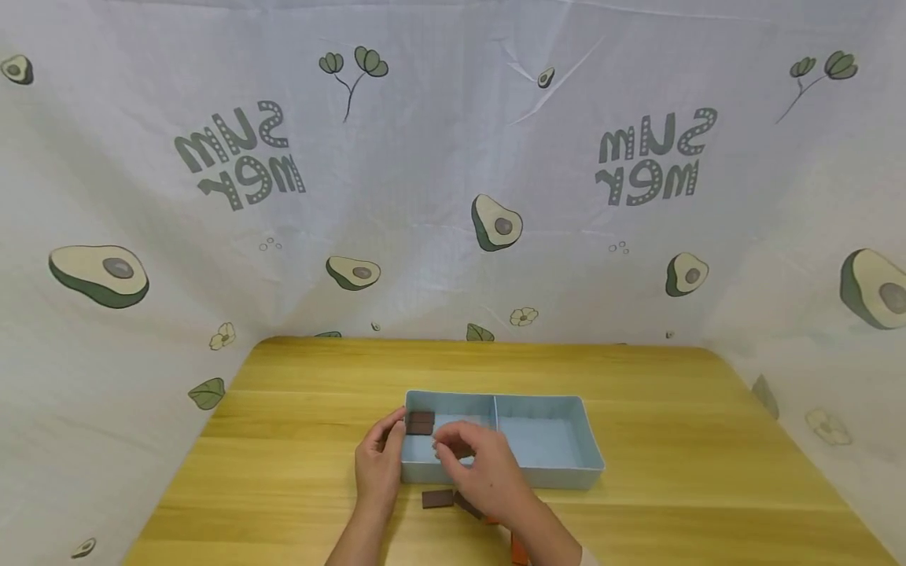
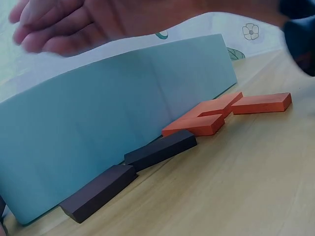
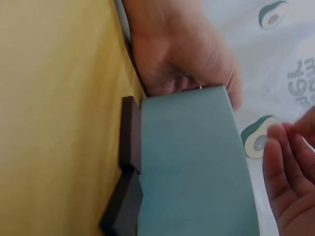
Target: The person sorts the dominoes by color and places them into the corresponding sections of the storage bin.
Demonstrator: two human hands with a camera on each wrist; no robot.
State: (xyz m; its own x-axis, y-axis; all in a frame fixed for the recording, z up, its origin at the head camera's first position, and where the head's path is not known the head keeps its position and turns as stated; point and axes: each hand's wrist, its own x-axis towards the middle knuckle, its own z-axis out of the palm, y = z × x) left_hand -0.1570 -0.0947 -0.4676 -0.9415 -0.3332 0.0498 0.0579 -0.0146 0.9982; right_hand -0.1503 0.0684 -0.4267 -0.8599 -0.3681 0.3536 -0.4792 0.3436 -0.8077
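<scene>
A light blue two-compartment box (image 1: pixel 559 476) sits on the table. My left hand (image 1: pixel 379 465) grips its left end, with the thumb by the rim; in the right wrist view the left hand (image 3: pixel 184 54) bends around that end. Above the left compartment hovers my right hand (image 1: pixel 488 468), fingers loosely bent and nothing visible between them. Dark brown blocks (image 1: pixel 421 423) lie side by side in that compartment's left part. Outside the front wall, two more brown blocks lie end to end, one flat brown block (image 1: pixel 437 499) and one angled brown block (image 2: pixel 161 150).
Several orange blocks (image 2: pixel 261 103) lie on the table before the box, partly hidden under the right forearm in the head view. A divider (image 1: pixel 496 413) splits the box. Behind the wooden table (image 1: pixel 672 440) hangs a white avocado-print cloth (image 1: pixel 425 157).
</scene>
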